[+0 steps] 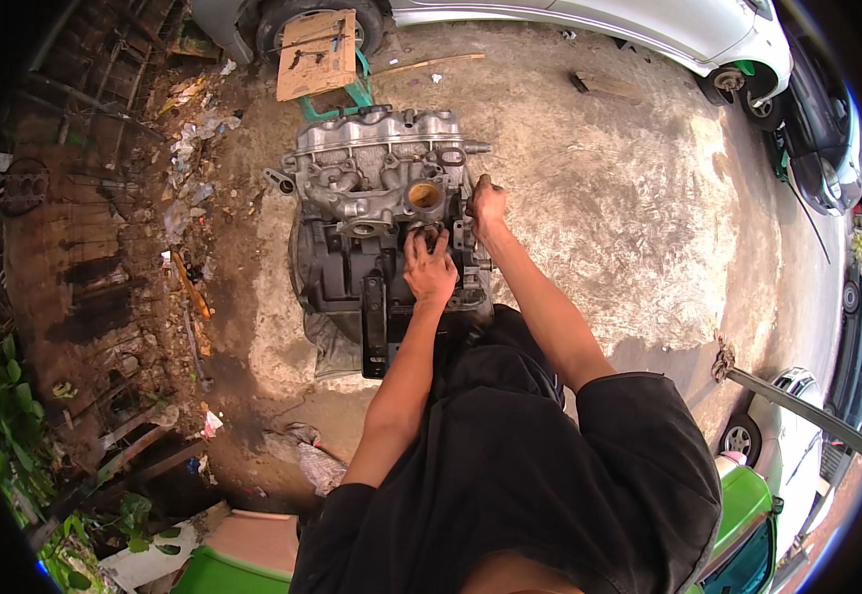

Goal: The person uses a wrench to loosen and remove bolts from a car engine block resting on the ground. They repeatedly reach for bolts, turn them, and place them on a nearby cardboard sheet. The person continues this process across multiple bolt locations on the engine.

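Observation:
A grey metal car engine [352, 203] stands on the ground right in front of me. Its intake manifold [356, 203] has a round opening [425, 196] with a tan inside. Just below that opening, my left hand [432, 267] reaches in against the engine, fingers bent and apart, with darkened tips partly lost among the parts. My right hand [490, 205] is closed at the engine's right side, thumb side up. Whatever its fingers hold is hidden. Low on the engine, a black upright bracket [374, 327] sits left of my left forearm.
Beyond the engine, a green stool [359, 91] bears a wooden board [317, 54] with small dark tools. A silver car [550, 12] is parked behind it. Litter [188, 163] lines the left, beside dark planks [84, 238]. A flat dark block [599, 87] lies on the concrete.

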Tool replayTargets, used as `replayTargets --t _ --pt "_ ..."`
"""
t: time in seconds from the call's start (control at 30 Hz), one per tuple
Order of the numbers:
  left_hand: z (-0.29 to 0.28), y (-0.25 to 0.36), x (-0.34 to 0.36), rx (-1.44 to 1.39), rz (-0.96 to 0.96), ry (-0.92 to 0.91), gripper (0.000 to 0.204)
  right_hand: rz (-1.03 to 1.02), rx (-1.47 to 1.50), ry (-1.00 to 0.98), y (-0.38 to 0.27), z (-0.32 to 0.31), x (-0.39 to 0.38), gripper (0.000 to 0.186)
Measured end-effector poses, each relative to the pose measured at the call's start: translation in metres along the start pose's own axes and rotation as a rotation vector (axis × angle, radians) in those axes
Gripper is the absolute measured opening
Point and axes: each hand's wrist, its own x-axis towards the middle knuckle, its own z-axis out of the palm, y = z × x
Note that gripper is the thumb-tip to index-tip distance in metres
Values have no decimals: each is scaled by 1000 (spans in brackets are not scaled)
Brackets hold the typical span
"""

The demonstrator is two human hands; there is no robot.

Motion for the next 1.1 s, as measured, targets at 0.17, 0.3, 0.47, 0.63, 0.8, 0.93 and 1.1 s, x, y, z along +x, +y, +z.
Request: replayTargets --t 0.17,0.3,0.47,0.63,0.8,0.93,1.1 --pt "1 0 -1 -6 29 40 44 57 -75 175 -9 8 -5 44" --pt "1 0 -1 19 19 26 44 14 -221 176 -9 14 -2 49" --pt "1 -2 -1 -4 36 15 42 -3 -337 301 -12 23 -2 55" --pt "1 -1 -2 -25 40 42 43 -127 -480 430 -22 30 -20 57" --pt "1 -4 -1 22 42 23 44 -132 -626 414 -36 33 -32 52" --pt "4 -5 -4 -9 67 29 40 -153 -703 495 -35 36 -33 50" --pt "1 -7 -4 -47 53 22 38 -98 -716 515 -32 40 -24 51"
